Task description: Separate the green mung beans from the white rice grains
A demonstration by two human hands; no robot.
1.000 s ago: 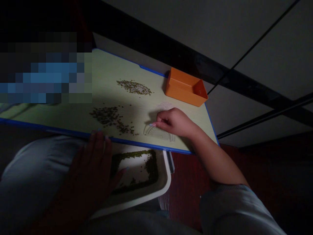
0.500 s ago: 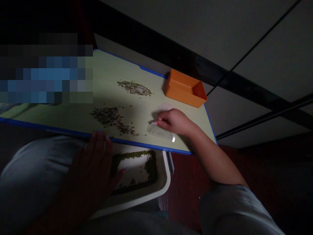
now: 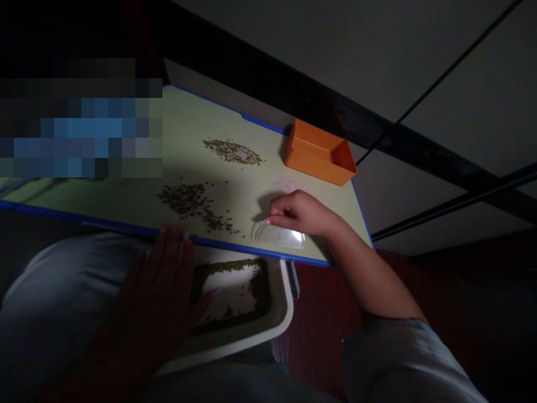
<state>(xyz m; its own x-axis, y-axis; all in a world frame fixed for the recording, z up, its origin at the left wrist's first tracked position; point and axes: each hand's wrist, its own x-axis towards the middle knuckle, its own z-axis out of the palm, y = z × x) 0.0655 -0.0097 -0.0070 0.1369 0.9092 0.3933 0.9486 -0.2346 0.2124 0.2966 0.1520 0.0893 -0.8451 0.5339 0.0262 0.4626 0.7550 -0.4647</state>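
- Dim scene here, nearly black towards eleven and four o'clock; the rectangular pale-yellow tabletop with blue edging (image 3: 184,123) is the brightest broad patch.
- Soft shadows spill towards nine o'clock from the bare right hand (image 3: 300,212) and rectangular orange plastic box (image 3: 314,159), so light seems to arrive from three.
- And there's glare: a white flash at the four o'clock end of the clear plastic semicircular protractor (image 3: 276,236)!
- Bare left hand (image 3: 163,280), deep gloom, detail lost.
- Coarse pixel blocks mask nine to ten o'clock.
- Wide-angle stretch swells the grey fabric sleeve (image 3: 403,358) at five.
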